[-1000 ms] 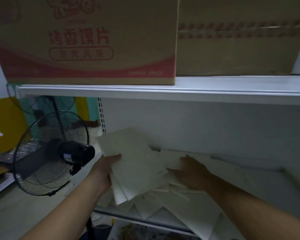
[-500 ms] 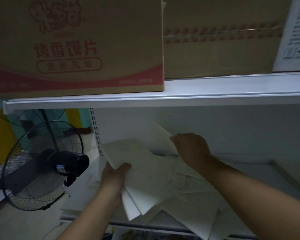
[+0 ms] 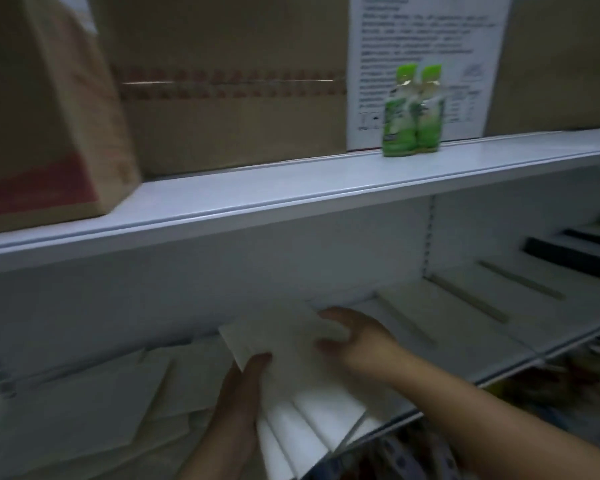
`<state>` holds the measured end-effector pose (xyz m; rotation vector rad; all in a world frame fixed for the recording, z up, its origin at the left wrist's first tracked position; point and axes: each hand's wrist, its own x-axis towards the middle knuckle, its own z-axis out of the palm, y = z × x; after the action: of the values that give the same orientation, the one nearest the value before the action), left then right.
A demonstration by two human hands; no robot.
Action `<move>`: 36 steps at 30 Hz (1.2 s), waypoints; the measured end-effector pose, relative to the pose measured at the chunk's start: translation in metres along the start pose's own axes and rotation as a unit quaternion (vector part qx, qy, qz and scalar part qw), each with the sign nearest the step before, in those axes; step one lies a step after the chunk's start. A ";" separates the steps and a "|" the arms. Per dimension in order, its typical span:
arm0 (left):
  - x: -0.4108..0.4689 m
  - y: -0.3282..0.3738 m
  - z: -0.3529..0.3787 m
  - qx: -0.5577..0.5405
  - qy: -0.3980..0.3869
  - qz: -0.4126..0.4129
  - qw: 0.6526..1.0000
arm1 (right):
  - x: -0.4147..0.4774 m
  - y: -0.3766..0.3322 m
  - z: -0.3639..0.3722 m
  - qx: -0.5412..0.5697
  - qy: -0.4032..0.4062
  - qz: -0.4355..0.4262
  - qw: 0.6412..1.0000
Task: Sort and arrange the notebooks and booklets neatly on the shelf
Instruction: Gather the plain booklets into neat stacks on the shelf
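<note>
Booklet stack (image 3: 291, 344): white, on lower shelf (image 3: 440, 317), near ends fanned over front edge. Left hand (image 3: 243, 386) grips left side, thumb on top. Right hand (image 3: 361, 337) spread, pressing right side, likely squaring stack. Loose booklets (image 3: 94, 393) lie to left, unsorted.

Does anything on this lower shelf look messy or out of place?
Yes. The white booklets that the left hand grips and the right hand touches are fanned unevenly, their ends jutting past the front edge of the lower shelf. To the left, a loose pile of booklets lies overlapped at different angles.
</note>
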<state>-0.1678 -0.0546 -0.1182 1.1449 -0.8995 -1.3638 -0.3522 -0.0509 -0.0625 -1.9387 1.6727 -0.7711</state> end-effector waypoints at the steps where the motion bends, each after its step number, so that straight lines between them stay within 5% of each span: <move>1: -0.004 -0.003 0.015 0.009 -0.008 -0.013 1.000 | -0.008 0.028 -0.012 0.046 -0.004 0.046 0.998; 6: -0.004 -0.034 0.105 -0.011 -0.113 -0.088 0.990 | -0.062 0.119 -0.056 0.278 -0.069 0.143 0.947; 13: -0.032 -0.073 0.260 -0.087 -0.123 -0.155 0.976 | -0.125 0.209 -0.144 0.345 0.051 0.204 0.915; 23: -0.065 -0.108 0.402 -0.092 -0.210 -0.238 0.944 | -0.172 0.304 -0.246 0.347 0.074 0.235 0.905; 29: -0.029 -0.119 0.462 -0.102 -0.111 -0.231 0.961 | -0.140 0.342 -0.272 0.353 0.102 0.248 0.896; 36: 0.016 -0.125 0.536 -0.053 -0.089 -0.178 0.979 | -0.087 0.394 -0.334 0.325 0.138 0.253 0.901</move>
<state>-0.7163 -0.1017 -0.1071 1.1513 -0.7585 -1.8076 -0.8740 -0.0197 -0.0898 -0.9193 1.6683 -1.2240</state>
